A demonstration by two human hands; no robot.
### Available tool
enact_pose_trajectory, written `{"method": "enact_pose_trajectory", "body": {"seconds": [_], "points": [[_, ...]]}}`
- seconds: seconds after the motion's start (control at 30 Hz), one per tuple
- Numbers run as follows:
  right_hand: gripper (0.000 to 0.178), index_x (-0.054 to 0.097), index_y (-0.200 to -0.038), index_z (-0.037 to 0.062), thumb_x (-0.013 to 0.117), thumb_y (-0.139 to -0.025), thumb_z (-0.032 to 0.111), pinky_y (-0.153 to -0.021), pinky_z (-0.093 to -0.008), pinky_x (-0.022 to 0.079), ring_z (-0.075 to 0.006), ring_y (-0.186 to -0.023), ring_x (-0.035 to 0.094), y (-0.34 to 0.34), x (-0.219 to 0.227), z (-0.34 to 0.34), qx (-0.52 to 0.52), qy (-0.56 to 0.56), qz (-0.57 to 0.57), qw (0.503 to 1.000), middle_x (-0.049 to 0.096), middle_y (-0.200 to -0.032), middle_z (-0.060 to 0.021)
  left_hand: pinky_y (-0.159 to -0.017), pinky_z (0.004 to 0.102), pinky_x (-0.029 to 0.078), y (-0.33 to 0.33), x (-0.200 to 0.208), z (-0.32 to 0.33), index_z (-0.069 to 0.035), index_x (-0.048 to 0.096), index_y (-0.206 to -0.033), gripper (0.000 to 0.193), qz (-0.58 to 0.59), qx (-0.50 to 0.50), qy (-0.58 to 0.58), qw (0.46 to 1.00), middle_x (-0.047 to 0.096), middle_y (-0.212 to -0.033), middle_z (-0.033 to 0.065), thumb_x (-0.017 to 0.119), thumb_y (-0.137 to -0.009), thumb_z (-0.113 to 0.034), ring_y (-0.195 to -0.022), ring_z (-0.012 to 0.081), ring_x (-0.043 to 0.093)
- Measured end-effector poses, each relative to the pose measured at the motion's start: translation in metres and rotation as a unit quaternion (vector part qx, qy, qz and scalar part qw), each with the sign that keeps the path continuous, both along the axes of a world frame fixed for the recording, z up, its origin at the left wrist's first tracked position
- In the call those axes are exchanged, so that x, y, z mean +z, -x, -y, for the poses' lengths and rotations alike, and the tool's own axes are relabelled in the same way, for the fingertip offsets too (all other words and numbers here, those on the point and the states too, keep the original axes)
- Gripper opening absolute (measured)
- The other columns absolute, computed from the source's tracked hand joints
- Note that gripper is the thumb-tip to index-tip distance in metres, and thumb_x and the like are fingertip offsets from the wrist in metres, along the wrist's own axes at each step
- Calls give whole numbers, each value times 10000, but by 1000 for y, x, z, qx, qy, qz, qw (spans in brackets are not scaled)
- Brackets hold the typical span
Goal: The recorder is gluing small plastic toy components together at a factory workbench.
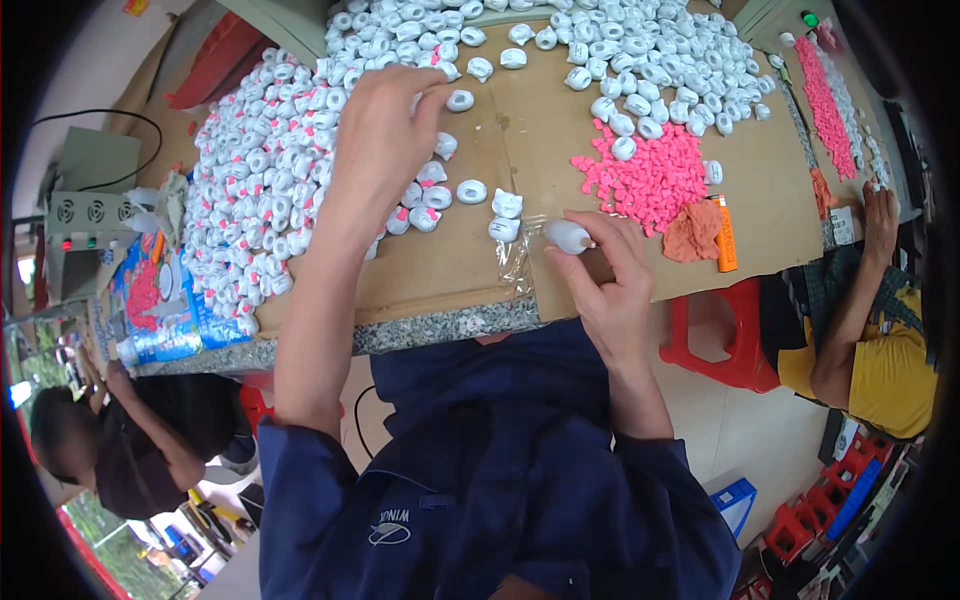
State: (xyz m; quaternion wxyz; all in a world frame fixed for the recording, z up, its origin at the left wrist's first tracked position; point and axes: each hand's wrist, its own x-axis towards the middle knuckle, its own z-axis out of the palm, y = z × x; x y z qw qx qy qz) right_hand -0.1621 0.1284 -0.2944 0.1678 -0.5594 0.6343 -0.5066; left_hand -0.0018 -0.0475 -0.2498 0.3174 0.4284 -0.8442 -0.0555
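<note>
On the cardboard-covered surface (560,130), the right hand (610,270) pinches a small white part (567,236) near the front edge; the left hand (385,130) reaches, fingers curled, into the white-and-pink pile (265,190).

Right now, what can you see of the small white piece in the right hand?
The white piece is a small rounded, egg-like part, smooth and glossy like plastic. The right hand pinches it between thumb and fingertips, its rounded end pointing left, just above the cardboard sheet near the table's front edge. A crumpled clear plastic bag lies just left of it. Its far side is hidden by the fingers. No pink insert shows on it.
</note>
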Motion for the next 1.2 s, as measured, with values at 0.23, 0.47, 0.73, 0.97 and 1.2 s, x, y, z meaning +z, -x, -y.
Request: {"method": "enact_pose_trajectory", "body": {"seconds": [0.23, 0.47, 0.73, 0.97, 1.2], "points": [[296, 614, -959, 18, 693, -675, 9, -680, -264, 424, -174, -796, 516, 7, -9, 0, -10, 38, 43, 998, 578, -902, -75, -729, 353, 452, 52, -7, 39, -38, 640, -948, 199, 111, 16, -83, 990, 624, -860, 130, 588, -774, -119, -822, 270, 585], [297, 601, -960, 10, 686, -676, -3, -710, -268, 432, -195, -843, 538, 8, -7, -1, 9, 75, 10, 997, 590, -987, -98, -721, 354, 456, 38, -14, 40, -46, 637, -944, 215, 129, -60, -74, 987, 599, -836, 118, 604, -744, -115, -782, 260, 567], [345, 478, -1092, -43, 613, -782, 26, -838, -281, 432, -180, -995, 547, 6, -19, -19, 51, 29, 256, 965, 579, -1035, -143, -712, 243, 457, 7, 8, -75, 10, 569, -1013, 176, -358, -127, -484, 789, 597, -935, 77, 532, -863, -75, -838, 136, 571], [389, 534, -1026, -77, 686, -744, 143, -644, -237, 407, -136, -731, 520, 21, 6, -38, 86, 32, 172, 981, 563, -853, -107, -814, 292, 507, -17, -30, -136, 39, 505, -1102, 254, -581, -82, -609, 533, 590, -1013, 142, 530, -854, -13, -933, 225, 603], [336, 620, -941, -66, 732, -686, 123, -532, -221, 353, -109, -602, 466, 8, 16, -41, 60, -9, 200, 978, 544, -681, -48, -821, 298, 513, -19, -41, -138, 18, 492, -1124, 273, -582, -96, -604, 535, 574, -1052, 135, 529, -857, -25, -954, 239, 595]]}}
